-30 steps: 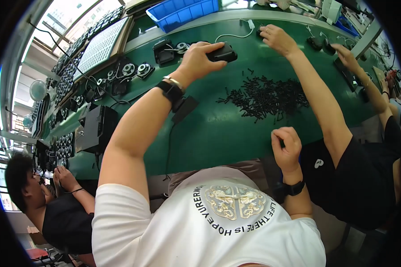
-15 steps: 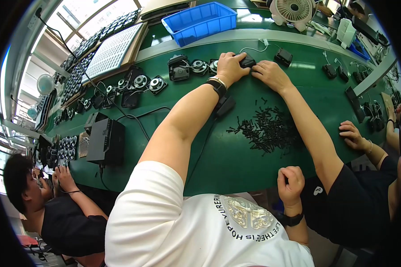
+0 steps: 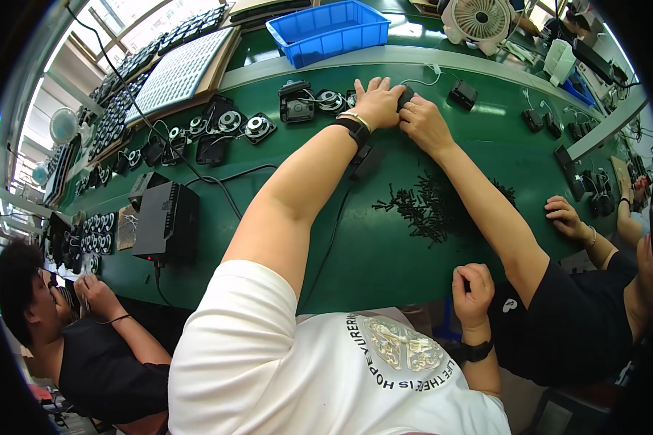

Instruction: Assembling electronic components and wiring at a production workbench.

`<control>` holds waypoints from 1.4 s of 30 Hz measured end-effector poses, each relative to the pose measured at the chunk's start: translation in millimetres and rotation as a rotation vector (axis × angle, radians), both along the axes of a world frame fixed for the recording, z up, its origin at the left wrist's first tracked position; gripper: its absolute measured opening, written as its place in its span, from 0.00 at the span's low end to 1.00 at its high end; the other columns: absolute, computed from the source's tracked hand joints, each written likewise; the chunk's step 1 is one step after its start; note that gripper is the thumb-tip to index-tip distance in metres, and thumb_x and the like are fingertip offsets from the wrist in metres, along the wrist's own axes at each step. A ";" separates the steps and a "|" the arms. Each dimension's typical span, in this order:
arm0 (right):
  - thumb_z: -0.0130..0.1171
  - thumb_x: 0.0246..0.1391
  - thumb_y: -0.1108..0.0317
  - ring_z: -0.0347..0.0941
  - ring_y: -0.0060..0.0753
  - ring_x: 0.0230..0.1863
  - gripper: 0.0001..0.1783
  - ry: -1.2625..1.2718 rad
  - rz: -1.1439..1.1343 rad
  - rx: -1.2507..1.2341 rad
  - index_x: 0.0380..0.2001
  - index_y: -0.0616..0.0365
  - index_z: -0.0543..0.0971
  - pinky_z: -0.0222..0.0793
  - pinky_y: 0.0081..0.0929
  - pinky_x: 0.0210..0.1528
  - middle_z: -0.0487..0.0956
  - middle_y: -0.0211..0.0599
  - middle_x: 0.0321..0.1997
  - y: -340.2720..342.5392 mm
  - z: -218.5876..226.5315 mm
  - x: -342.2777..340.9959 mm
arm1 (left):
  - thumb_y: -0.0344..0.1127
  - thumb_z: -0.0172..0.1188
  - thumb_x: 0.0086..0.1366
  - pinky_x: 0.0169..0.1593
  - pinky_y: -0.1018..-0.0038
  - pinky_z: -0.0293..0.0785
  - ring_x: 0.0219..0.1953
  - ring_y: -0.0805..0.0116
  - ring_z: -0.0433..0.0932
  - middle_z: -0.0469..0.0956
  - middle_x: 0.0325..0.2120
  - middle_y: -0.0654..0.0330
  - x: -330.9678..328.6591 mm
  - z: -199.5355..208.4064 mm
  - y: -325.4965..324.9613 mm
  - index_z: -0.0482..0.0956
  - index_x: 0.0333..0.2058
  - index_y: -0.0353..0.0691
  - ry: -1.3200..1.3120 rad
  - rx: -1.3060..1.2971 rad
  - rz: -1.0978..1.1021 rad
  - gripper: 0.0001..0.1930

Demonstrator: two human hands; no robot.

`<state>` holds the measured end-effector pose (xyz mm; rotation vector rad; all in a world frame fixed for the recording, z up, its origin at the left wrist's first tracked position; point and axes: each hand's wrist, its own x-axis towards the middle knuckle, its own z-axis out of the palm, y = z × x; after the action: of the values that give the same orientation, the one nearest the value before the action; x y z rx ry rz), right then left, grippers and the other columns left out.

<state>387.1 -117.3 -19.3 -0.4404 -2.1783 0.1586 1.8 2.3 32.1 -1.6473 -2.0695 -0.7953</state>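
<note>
My left hand (image 3: 377,104) reaches far across the green table, fingers spread. Its index finger and thumb touch or nearly touch a small black box (image 3: 406,96). A co-worker's hand (image 3: 425,125) closes in on the same box from the right. Just left of my fingers lie a round speaker driver (image 3: 331,101) and a black speaker housing (image 3: 296,109). Close to my body, my right hand (image 3: 474,293) is held up with its fingers curled in. What it may hold is hidden. A pile of black screws (image 3: 422,210) lies between my arm and the co-worker's.
A blue bin (image 3: 326,32) and a fan (image 3: 479,22) stand at the back. At the left are a black power box (image 3: 167,223), cables and a white tray (image 3: 179,72). The co-worker's other hand (image 3: 567,217) rests at the table's right edge; another person sits left.
My left fingers have spread and lifted off the top of the box. The co-worker's hand has moved left, up against the box. My right hand stays curled in place.
</note>
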 end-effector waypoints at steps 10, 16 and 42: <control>0.60 0.47 0.84 0.72 0.36 0.28 0.08 -0.002 -0.059 -0.068 0.32 0.63 0.76 0.69 0.25 0.31 0.75 0.40 0.30 -3.8 9.4 1.3 | 0.48 0.59 0.56 0.55 0.62 0.71 0.52 0.51 0.75 0.79 0.49 0.53 -136.7 21.7 -66.2 0.80 0.49 0.48 -0.232 -0.050 0.242 0.22; 0.61 0.46 0.84 0.71 0.37 0.28 0.08 -0.022 -0.047 -0.079 0.31 0.62 0.76 0.69 0.27 0.30 0.75 0.40 0.30 5.0 -0.4 -5.3 | 0.64 0.57 0.57 0.53 0.63 0.72 0.53 0.55 0.76 0.78 0.51 0.55 -151.6 32.5 -79.9 0.82 0.47 0.46 -0.471 -0.395 0.361 0.30; 0.64 0.42 0.80 0.76 0.47 0.37 0.13 -0.173 0.426 -0.073 0.35 0.60 0.78 0.74 0.35 0.39 0.78 0.43 0.36 -25.0 79.1 -134.7 | 0.52 0.53 0.65 0.45 0.60 0.76 0.45 0.52 0.80 0.82 0.39 0.52 -154.2 15.5 -91.9 0.78 0.43 0.45 -0.041 -0.251 0.328 0.18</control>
<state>252.4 -142.3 59.7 -0.0234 -2.4191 0.4483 -152.4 -89.6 47.6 -1.3586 -2.4654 -0.4791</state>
